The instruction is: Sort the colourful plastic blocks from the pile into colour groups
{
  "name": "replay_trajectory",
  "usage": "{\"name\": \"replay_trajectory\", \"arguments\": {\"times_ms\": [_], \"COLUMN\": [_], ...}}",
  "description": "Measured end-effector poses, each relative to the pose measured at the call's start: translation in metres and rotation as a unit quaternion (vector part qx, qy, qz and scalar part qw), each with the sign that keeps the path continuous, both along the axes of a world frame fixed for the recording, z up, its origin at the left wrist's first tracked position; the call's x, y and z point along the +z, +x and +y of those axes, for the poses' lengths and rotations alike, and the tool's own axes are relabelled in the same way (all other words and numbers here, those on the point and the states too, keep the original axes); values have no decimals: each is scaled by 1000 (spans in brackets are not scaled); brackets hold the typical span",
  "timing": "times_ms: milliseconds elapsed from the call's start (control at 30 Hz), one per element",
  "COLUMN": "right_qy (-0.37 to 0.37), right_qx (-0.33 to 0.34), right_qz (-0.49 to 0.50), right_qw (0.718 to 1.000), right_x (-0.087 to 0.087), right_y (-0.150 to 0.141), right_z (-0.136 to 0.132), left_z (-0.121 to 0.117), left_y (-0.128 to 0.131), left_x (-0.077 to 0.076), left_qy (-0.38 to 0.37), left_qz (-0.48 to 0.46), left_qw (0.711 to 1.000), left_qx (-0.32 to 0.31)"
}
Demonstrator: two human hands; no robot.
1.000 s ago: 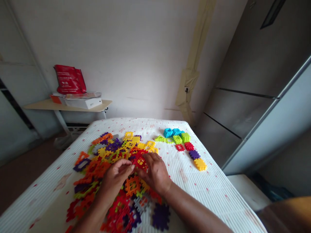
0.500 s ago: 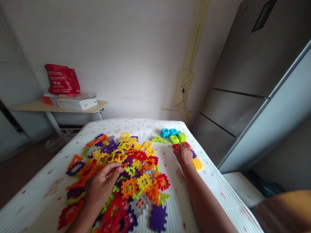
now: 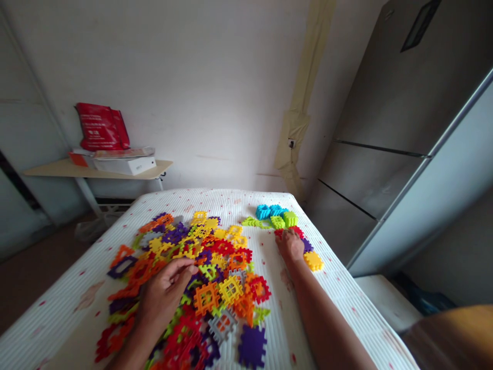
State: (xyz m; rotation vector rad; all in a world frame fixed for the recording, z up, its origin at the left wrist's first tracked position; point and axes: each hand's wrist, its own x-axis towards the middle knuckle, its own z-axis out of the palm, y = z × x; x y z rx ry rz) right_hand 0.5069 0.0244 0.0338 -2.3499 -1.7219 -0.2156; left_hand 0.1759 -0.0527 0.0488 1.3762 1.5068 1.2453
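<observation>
My left hand point(image 3: 166, 290) hovers at a big mixed pile of toothed plastic building tiles point(image 3: 231, 290), in orange, yellow, red, purple, green and grey. Its thumb and forefinger are pinched together; anything between them is hidden. My right hand point(image 3: 291, 246) reaches to the far right, with its fingers closed over red building tiles point(image 3: 296, 230). Part of the red group is covered by that hand. Beside it lie purple tiles point(image 3: 307, 245) and a stack of yellow tiles point(image 3: 314, 261). Behind are green stacks point(image 3: 290, 219) and blue stacks point(image 3: 263, 211).
The tiles lie on a white ribbed cover with red spots point(image 3: 215, 198). A grey refrigerator point(image 3: 362, 149) stands close on the right. At the back left, a small table point(image 3: 54, 168) carries a white box point(image 3: 127, 165) and a red bag point(image 3: 102, 127).
The whole view has shifted slightly. Both hands stay practically in place, the left at the pile and the right on the red tiles.
</observation>
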Motion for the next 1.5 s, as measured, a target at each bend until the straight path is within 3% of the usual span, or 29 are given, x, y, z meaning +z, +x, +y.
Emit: {"name": "replay_trajectory", "arguments": {"times_ms": [167,333,467,533,600,833,967,1133,1367,1500], "right_qy": [15,69,56,45,43,40,36,35,35,43], "right_qx": [6,71,170,192,205,239,243,247,235,231], "right_qz": [-4,-22,-31,-35,-37,-42,-39,-28,-10,27], "right_qw": [1000,995,983,980,977,969,969,968,971,972], "right_x": [2,5,6,4,2,-6,-8,-10,-7,-1], "right_y": [-1,-13,-31,-37,-39,-34,-33,-32,-33,-35], "right_z": [-2,-6,-10,-10,-10,-8,-7,-6,-8,-13], "left_z": [-2,-4,10,22,37,73,74,66,49,36], "left_y": [0,8,24,34,45,71,73,68,53,48], "left_x": [1,11,30,38,41,16,8,21,30,28], "left_qy": [20,73,130,136,134,103,99,117,78,31], "left_qz": [35,182,384,443,470,532,514,428,190,65], "left_qw": [999,980,904,868,851,818,833,883,974,995], "left_qx": [-2,-29,-137,-176,-191,-195,-180,-152,-97,-73]}}
